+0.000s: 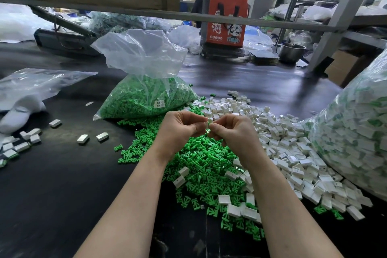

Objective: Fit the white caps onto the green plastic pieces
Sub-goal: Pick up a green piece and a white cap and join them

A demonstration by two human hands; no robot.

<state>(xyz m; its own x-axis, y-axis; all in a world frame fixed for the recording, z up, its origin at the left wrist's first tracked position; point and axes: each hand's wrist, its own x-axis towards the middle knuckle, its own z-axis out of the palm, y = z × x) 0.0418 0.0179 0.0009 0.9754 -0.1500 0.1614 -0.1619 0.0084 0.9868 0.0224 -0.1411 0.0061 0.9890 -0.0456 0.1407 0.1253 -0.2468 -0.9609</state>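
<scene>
Your left hand (180, 126) and right hand (231, 130) meet above the green pile, fingers curled, fingertips nearly touching. Between them you pinch a small white cap (208, 125); each grip is closed on it from its own side, the left from the left edge, the right from the right. Whether a green piece already sits inside that cap cannot be told, since your fingers cover most of it.

Directly under your hands lies the heap of loose green plastic pieces (201, 165) on the dark counter (62, 184), with a few white caps scattered over it. To the right of your right hand, and reaching back behind it, spreads the pile of loose white caps (282, 142). Farther right, a large clear bag of assembled white-and-green parts (354, 132) leans at the counter's edge. Behind your left hand stands an open clear bag of green pieces (146, 98). A few white caps (21, 142) lie well apart on the left of the counter.
</scene>
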